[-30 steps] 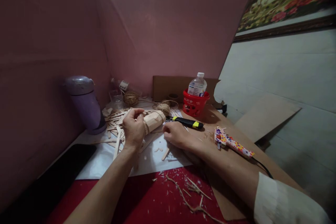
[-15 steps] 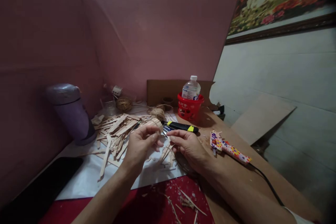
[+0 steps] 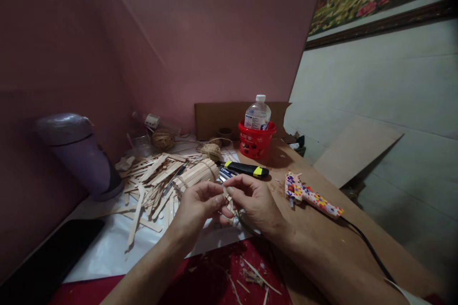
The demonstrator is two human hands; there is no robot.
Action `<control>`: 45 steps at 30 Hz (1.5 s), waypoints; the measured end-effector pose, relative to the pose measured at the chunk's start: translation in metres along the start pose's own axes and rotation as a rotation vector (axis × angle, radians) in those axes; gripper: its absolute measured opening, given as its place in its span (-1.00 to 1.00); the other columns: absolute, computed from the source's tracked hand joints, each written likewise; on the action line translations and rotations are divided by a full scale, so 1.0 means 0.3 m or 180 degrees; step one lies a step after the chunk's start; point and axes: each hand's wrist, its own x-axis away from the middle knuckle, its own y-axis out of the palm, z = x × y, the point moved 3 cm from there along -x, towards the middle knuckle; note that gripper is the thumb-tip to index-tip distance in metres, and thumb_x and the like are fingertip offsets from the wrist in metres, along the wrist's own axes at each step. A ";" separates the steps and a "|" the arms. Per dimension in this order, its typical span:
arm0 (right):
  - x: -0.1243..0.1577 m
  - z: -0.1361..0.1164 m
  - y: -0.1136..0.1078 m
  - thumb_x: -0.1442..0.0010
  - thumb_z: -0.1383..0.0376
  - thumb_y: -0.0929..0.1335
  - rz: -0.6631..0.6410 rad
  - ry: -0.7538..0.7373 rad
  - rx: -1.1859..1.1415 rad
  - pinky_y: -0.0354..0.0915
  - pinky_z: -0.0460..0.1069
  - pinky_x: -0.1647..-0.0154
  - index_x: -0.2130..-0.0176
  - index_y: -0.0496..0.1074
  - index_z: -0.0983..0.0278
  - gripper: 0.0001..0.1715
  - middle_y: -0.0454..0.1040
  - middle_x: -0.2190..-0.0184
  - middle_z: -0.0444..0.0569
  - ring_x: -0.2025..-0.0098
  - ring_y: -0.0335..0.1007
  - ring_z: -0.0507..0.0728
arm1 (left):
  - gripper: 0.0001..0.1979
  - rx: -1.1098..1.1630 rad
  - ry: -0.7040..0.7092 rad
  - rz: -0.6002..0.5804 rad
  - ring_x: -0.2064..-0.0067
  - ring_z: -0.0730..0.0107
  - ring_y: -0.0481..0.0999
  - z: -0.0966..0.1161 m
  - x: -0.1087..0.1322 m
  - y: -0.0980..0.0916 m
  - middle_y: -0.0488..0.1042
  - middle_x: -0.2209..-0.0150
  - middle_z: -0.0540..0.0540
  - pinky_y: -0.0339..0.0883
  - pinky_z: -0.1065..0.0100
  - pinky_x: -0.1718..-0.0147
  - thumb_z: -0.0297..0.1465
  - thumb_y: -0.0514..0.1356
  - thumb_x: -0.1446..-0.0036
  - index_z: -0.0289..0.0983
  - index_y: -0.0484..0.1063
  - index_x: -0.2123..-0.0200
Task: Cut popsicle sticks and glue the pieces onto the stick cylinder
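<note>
**Pinching a thin pale strand, two-handed**

At the far left, a flat black slab, probably a phone, is seen lying beside a tall purple lidded flask. A loose heap of pale wooden craft sticks is spread over a white sheet, and a round ball of brown jute twine is set behind the heap. A small barrel of pale sticks bound with twine lies on its side at the heap's right edge, just beyond the hands and untouched by them.

The left hand is closed, with thumb and forefinger pressed together on the thin pale strand. The right hand is closed on the same strand from the other side, so that the fingertips almost meet. The strand is held just above the sheet. Whether it is twine or a sliver of wood cannot be told.

The strand is judged very light, limp and easily frayed or dropped. It is best gripped close to its free end, with fingertips rather than a full hand.

Further right lie a black and yellow utility knife, a red plastic basket holding a clear water bottle, and a flower-patterned glue gun on the brown tabletop.
</note>
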 end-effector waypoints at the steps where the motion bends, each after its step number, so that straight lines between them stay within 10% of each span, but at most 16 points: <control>1: 0.001 0.003 -0.001 -0.07 0.26 0.37 -0.0001 -0.0026 0.0037 0.20 -0.10 0.49 0.34 0.46 0.29 -0.86 0.40 0.52 -0.17 0.53 0.24 -0.02 | -0.75 0.0005 0.0000 0.0042 0.59 0.38 0.49 0.004 0.002 0.003 0.50 0.60 -0.08 0.38 0.39 0.59 -0.34 0.35 0.16 -0.35 0.40 0.43; 15: 0.013 0.011 0.013 -0.11 0.23 0.34 0.0056 -0.0037 0.0630 0.21 -0.09 0.43 0.44 0.39 0.28 -0.83 0.39 0.52 -0.14 0.44 0.28 0.03 | -0.77 0.0393 -0.0035 0.0449 0.57 0.44 0.49 0.002 -0.001 -0.021 0.49 0.58 -0.05 0.36 0.49 0.63 -0.36 0.37 0.17 -0.34 0.41 0.46; 24: 0.023 0.026 0.057 0.04 0.31 0.36 -0.0438 0.0864 -0.0560 0.09 -0.14 0.62 0.50 0.28 0.29 -0.86 0.35 0.65 -0.22 0.63 0.24 -0.05 | -0.73 0.0528 -0.0153 0.0331 0.65 0.46 0.43 -0.020 0.003 -0.001 0.48 0.62 -0.05 0.30 0.48 0.70 -0.34 0.37 0.18 -0.32 0.38 0.43; 31: 0.014 0.035 0.044 0.01 0.23 0.40 -0.0354 0.0841 -0.0837 0.17 -0.13 0.61 0.48 0.34 0.30 -0.81 0.37 0.57 -0.20 0.64 0.22 -0.07 | -0.80 0.0014 0.0560 0.0802 0.71 0.66 0.20 0.029 0.003 -0.033 0.35 0.70 0.07 0.07 0.58 0.74 -0.34 0.30 0.08 -0.33 0.38 0.56; 45: -0.001 0.019 0.017 0.10 0.31 0.49 0.0127 0.0530 -0.1412 0.21 -0.17 0.59 0.25 0.43 0.33 -0.64 0.45 0.53 -0.13 0.53 0.30 -0.04 | -0.76 0.0600 0.0234 0.0719 0.65 0.55 0.36 0.015 -0.005 -0.019 0.41 0.66 0.04 0.21 0.53 0.68 -0.44 0.39 0.27 -0.35 0.39 0.52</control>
